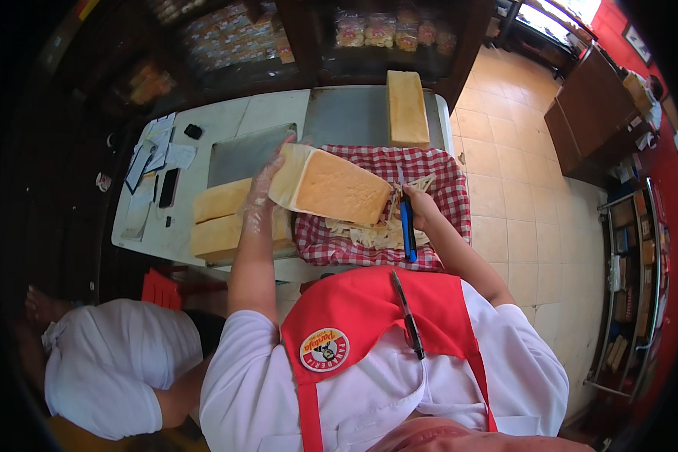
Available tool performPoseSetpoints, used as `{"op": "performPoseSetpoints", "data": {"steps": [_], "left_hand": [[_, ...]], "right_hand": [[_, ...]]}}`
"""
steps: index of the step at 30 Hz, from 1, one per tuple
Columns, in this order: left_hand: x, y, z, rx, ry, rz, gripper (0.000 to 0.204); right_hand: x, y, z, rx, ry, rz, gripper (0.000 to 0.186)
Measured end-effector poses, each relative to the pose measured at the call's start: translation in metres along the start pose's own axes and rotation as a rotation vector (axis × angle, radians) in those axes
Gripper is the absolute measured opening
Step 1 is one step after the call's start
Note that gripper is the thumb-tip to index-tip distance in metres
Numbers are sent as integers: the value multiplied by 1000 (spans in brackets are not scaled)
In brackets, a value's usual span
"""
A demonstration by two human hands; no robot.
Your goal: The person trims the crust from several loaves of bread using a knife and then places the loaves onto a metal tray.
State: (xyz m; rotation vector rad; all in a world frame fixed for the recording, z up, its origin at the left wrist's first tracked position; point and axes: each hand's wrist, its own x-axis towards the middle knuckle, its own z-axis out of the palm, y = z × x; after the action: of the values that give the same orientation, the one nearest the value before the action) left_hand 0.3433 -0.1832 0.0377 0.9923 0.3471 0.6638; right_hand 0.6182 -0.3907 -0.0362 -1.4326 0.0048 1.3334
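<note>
While left hand (262, 188), half-open, grips one end of bread loaf (343, 187) over checkered cloth (453, 184), right hand (423, 211) closes around blue-handled cutter (407, 230) above same cloth; pale strips (365, 235) lie on it.

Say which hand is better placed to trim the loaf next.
Probably the right hand: it holds the blue knife near one end of the loaf, while the left hand supports its other end.

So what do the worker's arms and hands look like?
Short white sleeves leave the forearms bare. The left hand seems to wear a thin see-through glove, with whitish smudges near the wrist; the right hand shows no glove I can make out.
</note>
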Motion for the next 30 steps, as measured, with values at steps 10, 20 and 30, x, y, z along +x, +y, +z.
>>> {"op": "performPoseSetpoints", "data": {"steps": [10,20,30], "left_hand": [[-24,-27,-1,259,-87,67,69],[-17,-38,72,-500,-180,-61,74],[8,-31,93,-781,-227,-121,79]], "right_hand": [[37,15,-3,231,-347,21,35],[-41,-89,17,548,-417,-439,37],[-55,-71,3,602,-465,-385,29]]}}
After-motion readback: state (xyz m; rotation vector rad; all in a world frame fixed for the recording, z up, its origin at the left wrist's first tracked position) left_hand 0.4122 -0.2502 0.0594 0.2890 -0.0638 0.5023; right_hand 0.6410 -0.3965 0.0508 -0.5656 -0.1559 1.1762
